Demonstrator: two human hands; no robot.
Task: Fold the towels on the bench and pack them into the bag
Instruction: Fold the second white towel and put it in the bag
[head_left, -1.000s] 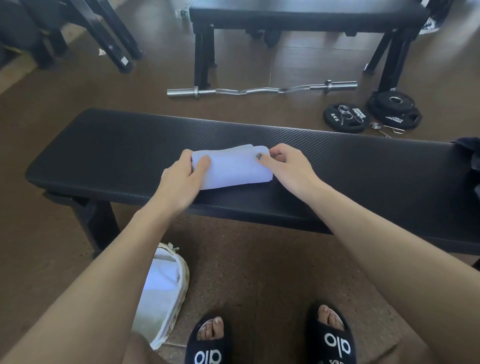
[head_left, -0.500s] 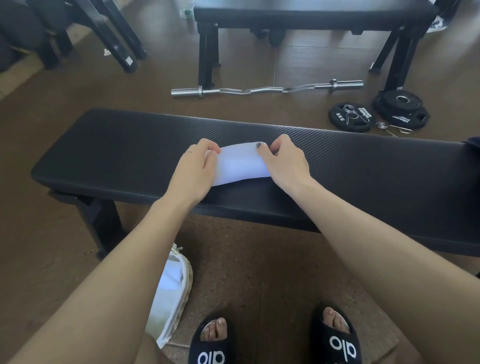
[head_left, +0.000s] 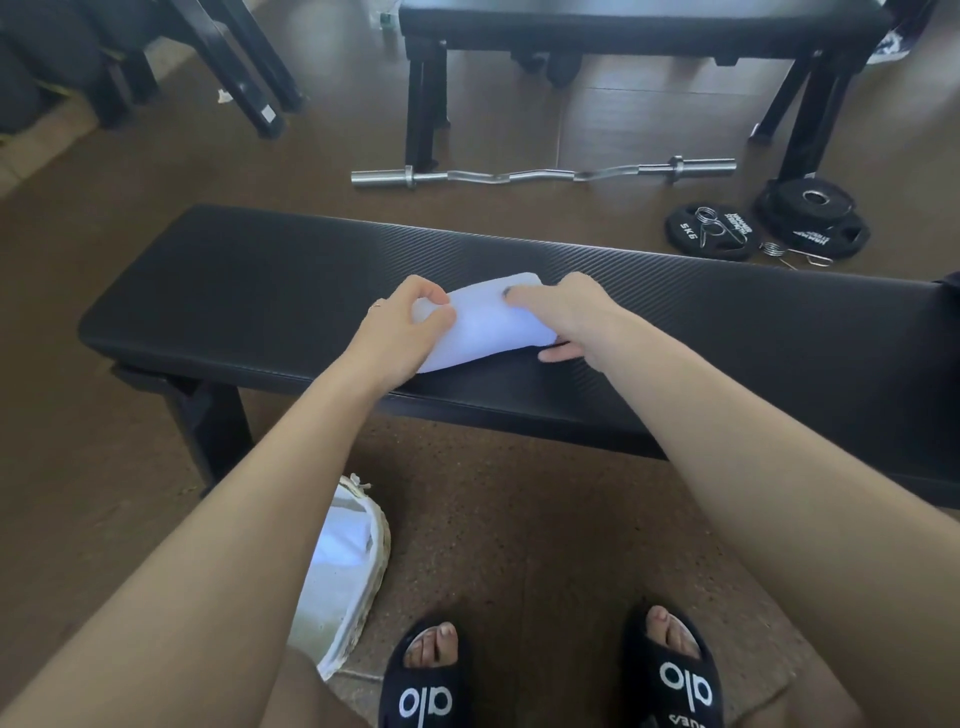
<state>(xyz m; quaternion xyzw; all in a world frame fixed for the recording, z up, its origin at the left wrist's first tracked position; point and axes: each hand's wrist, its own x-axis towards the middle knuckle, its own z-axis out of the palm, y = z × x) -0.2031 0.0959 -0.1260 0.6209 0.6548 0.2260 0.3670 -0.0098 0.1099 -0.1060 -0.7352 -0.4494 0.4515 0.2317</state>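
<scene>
A folded white towel lies tilted on the black padded bench, near its front edge. My left hand grips the towel's left end, fingers curled over the top. My right hand holds the right end, fingers on top and thumb under the near corner. On the floor to my lower left stands the white woven bag, open, with a white towel inside; my left forearm hides part of it.
Beyond the bench a curl bar lies on the brown floor, with black weight plates and spring clips to its right. A second black bench stands farther back. My feet in black slides are close to the bag.
Both hands have closed in on the towel's ends and it now sits tilted, its right corner lifting off the bench. The view has shifted slightly.
</scene>
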